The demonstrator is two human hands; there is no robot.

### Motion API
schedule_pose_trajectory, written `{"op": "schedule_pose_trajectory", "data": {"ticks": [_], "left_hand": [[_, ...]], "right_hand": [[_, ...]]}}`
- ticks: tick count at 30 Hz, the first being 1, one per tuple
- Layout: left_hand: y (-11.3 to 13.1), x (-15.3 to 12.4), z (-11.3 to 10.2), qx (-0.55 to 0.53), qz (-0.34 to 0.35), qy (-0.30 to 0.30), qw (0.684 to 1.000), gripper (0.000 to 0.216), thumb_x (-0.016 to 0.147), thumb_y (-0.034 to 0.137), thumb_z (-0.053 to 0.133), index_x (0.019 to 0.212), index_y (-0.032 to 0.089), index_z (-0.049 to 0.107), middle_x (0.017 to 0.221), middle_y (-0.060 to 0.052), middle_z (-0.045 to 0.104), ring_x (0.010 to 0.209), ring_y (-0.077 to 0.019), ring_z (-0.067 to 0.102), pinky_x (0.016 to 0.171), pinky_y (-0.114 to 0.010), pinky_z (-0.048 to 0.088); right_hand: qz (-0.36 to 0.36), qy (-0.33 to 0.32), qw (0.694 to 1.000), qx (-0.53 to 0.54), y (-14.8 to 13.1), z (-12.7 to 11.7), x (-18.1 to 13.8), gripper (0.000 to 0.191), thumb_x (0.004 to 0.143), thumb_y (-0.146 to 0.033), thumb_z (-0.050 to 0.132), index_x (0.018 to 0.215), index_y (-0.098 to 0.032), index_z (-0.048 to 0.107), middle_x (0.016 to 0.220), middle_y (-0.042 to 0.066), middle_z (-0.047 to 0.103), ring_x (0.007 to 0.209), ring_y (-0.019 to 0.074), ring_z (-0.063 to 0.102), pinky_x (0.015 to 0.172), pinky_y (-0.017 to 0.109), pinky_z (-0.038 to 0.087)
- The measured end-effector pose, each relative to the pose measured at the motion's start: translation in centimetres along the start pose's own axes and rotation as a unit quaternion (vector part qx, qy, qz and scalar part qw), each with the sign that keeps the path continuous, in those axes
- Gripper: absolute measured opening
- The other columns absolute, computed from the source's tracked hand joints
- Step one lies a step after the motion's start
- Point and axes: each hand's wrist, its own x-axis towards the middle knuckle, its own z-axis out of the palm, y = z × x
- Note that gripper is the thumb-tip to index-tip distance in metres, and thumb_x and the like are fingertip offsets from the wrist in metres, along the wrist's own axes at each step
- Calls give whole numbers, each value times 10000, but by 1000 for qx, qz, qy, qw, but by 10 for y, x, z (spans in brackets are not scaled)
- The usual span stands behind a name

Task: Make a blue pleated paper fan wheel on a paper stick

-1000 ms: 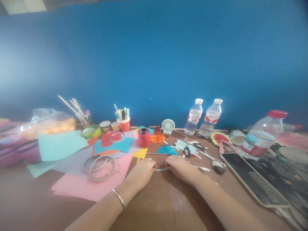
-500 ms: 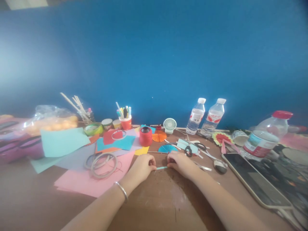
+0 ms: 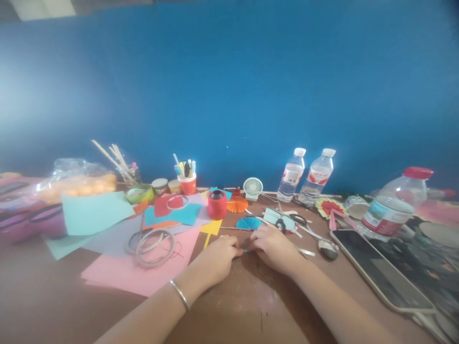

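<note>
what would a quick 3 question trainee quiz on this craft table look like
1. True or false: the left hand and right hand are close together on the brown table.
2. Which thing stands just behind the blue paper fan: A) the red spool, B) the small white fan, C) the phone?
3. What does the left wrist wear?

Key
1. True; the fingertips nearly meet over a small, mostly hidden piece.
2. B.
3. A thin silver bangle.
</note>
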Motion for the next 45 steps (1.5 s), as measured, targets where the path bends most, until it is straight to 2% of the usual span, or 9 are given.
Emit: {"op": "schedule_pose_trajectory", "data": {"ticks": [3, 8, 12, 15, 22, 26, 29, 36, 45], "left_hand": [[-1, 1, 0, 8, -3, 3, 1000, 447, 755, 16, 370, 1020, 272, 622, 915, -29, 545, 823, -167, 495, 745, -271, 371], [6, 0, -12, 91, -45, -45, 994, 334, 690, -3, 430, 828, 204, 654, 819, -47, 559, 737, -173, 511, 638, -268, 375], [18, -5, -16, 191, -30, -72, 979, 263, 640, -26, 450, 737, 148, 620, 806, -74, 563, 733, -205, 521, 592, -292, 376], [18, -7, -7, 205, -41, -49, 977, 215, 683, 2, 459, 757, 136, 610, 829, -85, 555, 754, -220, 529, 612, -310, 392], [-5, -1, 6, 118, -59, 3, 991, 197, 847, 152, 399, 750, 171, 569, 812, -33, 539, 707, -162, 529, 634, -277, 392], [-6, 2, 7, 180, -23, 3, 983, 170, 828, 125, 400, 779, 154, 560, 800, -57, 539, 797, -201, 521, 705, -310, 391], [-3, 4, 6, 175, -43, 27, 983, 156, 832, 134, 385, 823, 149, 540, 824, -63, 547, 767, -205, 515, 694, -327, 399], [2, 1, -7, -107, -72, 128, 983, 117, 847, 190, 424, 776, 196, 518, 799, 9, 575, 767, -135, 533, 709, -255, 410], [-28, 2, -9, -60, -110, 214, 969, 195, 853, 169, 374, 836, 189, 567, 861, -34, 611, 835, -162, 545, 799, -302, 393]], "right_hand": [[-12, -7, 999, -46, -6, 0, 0, 291, 703, -109, 512, 827, -303, 690, 739, 0, 615, 785, 183, 484, 748, 353, 262], [73, -2, 997, -24, 1, -2, -1, 276, 693, -140, 522, 757, -334, 708, 742, -10, 619, 808, 180, 470, 710, 337, 234], [123, 1, 992, -29, 10, -5, -5, 214, 710, -187, 533, 666, -300, 710, 729, -7, 631, 798, 178, 468, 675, 322, 223], [136, 4, 990, -41, 14, -8, -6, 222, 707, -166, 523, 643, -279, 703, 722, -8, 642, 784, 171, 470, 675, 323, 222], [75, 50, 992, -84, -1, -8, -7, 164, 668, -109, 535, 618, -222, 643, 690, -3, 614, 765, 170, 474, 704, 336, 236], [47, 117, 988, -86, -17, 2, -3, 81, 735, -238, 591, 798, -193, 614, 816, 33, 625, 835, 194, 486, 759, 336, 265], [15, 84, 992, -94, -22, 13, 2, 117, 789, -303, 574, 775, -191, 605, 750, 31, 621, 776, 185, 507, 692, 306, 292], [72, 103, 991, -49, -17, 22, 5, 137, 837, -205, 520, 709, -186, 564, 705, 5, 610, 725, 155, 518, 650, 266, 314], [114, 143, 982, -49, -3, 15, -2, 152, 810, -153, 489, 738, -207, 611, 758, 20, 645, 762, 179, 560, 681, 273, 338]]}}
